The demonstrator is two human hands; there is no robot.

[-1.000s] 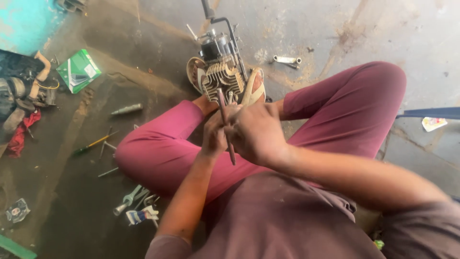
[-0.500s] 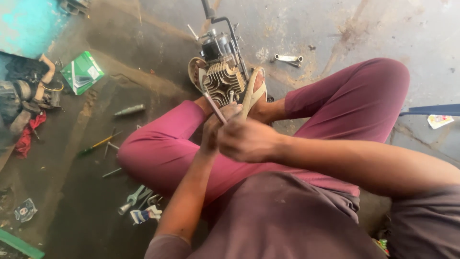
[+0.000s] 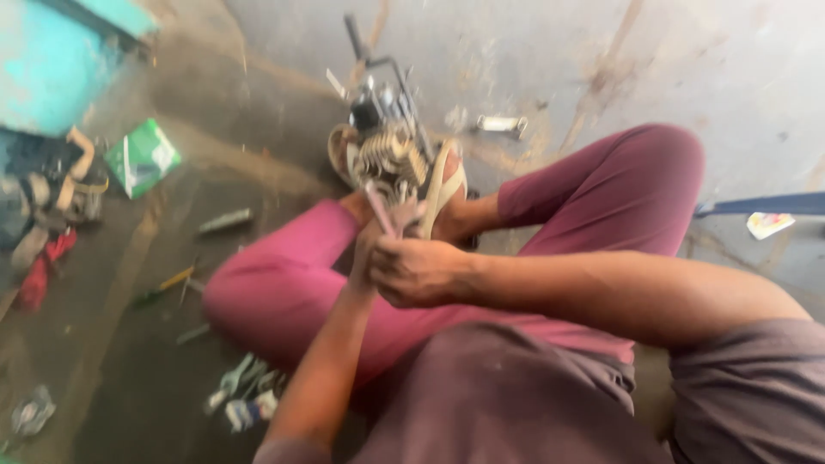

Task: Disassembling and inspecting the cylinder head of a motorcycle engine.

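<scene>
Nearest the camera, the person's brownish shirt fills the lower frame, with both forearms reaching forward over crossed legs in magenta trousers (image 3: 284, 283). The right hand (image 3: 421, 271) is curled into a loose fist, its fingers wrapped over the left hand (image 3: 365, 258), which is mostly hidden beneath it; how the left fingers are set cannot be told. Between them the two hands grip the lower end of a slim metal rod (image 3: 378, 206), which rises tilted up and to the left from the fists. The picture is blurred, so the tool's kind stays unclear.

The rod's upper end reaches the small engine (image 3: 387, 150), a finned metal block with a dark frame and tubes on top, standing on the concrete floor (image 3: 601, 60) just beyond the person's feet. A tan sandal strap (image 3: 438, 185) crosses a foot just right of the engine.

To the left on the floor lie loose hand tools (image 3: 236, 391) near the knee, a yellow-handled screwdriver (image 3: 168, 283) and a dark cylinder (image 3: 225, 222). Farther off sit a green box (image 3: 142, 156), a heap of rags and straps (image 3: 43, 223), and a small metal part (image 3: 501, 125) behind the engine.
</scene>
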